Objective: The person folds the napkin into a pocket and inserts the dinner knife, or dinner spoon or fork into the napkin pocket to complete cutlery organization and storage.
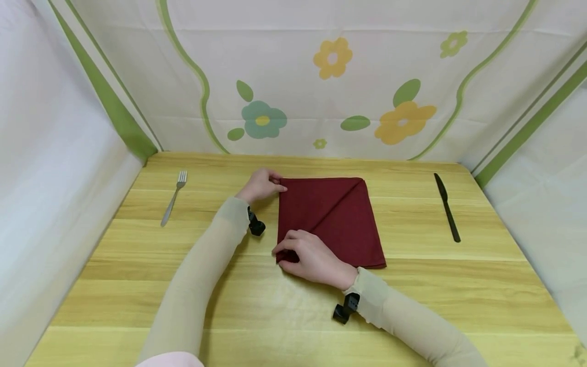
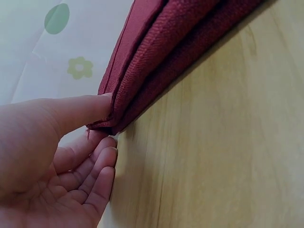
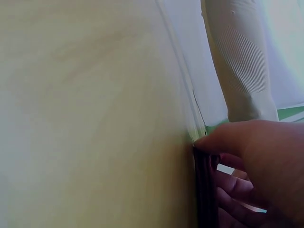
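Observation:
A dark red cloth napkin [image 1: 339, 219], folded into a square, lies on the wooden table with a diagonal fold line across its top. My left hand [image 1: 262, 185] is at its far left corner. In the left wrist view, thumb and forefinger pinch the layered corner of the napkin [image 2: 147, 61], the other fingers loosely bent below it. At the near left corner, my right hand [image 1: 314, 257] pinches the cloth between thumb and fingers. The right wrist view shows the stacked folds of the napkin [image 3: 205, 190] under the thumb of that hand.
A fork [image 1: 174, 199] lies to the left of the napkin, tines pointing away. On the right lies a black knife [image 1: 447, 206]. A flower-printed white curtain [image 1: 293, 76] hangs along the table's far edge, and white cloth walls stand on both sides.

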Demonstrator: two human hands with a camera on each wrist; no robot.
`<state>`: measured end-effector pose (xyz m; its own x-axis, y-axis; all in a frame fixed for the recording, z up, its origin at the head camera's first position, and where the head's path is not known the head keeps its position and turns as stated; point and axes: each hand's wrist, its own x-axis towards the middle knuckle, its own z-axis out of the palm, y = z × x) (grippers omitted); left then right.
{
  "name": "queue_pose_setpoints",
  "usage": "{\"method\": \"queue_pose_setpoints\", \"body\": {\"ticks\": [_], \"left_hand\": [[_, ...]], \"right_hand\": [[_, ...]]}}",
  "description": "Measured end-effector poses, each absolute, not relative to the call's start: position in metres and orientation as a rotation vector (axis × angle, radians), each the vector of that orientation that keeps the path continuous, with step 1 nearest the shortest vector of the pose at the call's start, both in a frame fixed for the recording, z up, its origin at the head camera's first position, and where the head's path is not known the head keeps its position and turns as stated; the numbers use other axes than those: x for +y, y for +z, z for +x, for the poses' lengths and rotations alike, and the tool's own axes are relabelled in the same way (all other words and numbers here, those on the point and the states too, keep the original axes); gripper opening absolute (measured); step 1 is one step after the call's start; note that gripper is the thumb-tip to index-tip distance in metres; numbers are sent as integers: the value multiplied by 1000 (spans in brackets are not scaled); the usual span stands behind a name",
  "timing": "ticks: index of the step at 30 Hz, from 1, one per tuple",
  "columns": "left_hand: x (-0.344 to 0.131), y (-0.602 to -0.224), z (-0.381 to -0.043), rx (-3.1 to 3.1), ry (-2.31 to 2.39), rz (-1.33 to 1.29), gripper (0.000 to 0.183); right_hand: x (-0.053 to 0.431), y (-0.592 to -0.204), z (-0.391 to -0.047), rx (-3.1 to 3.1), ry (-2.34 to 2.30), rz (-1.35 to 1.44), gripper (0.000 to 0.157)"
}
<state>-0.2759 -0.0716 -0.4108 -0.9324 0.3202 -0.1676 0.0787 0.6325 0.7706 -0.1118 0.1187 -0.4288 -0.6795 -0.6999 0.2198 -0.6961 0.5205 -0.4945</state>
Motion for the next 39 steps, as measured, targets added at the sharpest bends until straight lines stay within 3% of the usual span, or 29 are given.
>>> {"method": "queue_pose_setpoints", "body": {"ticks": [15,24,29,32,35,39], "left_hand": [[-74,-421,-276,2588,1304,331,32],[-75,-423,-276,2574,1342,331,29],[-75,-424,-278,2578,1346,338,29],[-76,-425,-279,2581,1348,341,28],[-76,-425,-279,2582,1344,347,28],[-76,-424,-278,2582,1339,352,28]], "right_hand": [[127,-421,-113,2644,-917,-1353,21],[128,-413,-112,2589,-1037,-1212,5],[123,-417,-111,2673,-984,-1175,32],[118,-422,-110,2727,-913,-1171,38],[115,-425,-110,2763,-878,-1182,33],[114,-425,-111,2763,-904,-1225,15]]}}
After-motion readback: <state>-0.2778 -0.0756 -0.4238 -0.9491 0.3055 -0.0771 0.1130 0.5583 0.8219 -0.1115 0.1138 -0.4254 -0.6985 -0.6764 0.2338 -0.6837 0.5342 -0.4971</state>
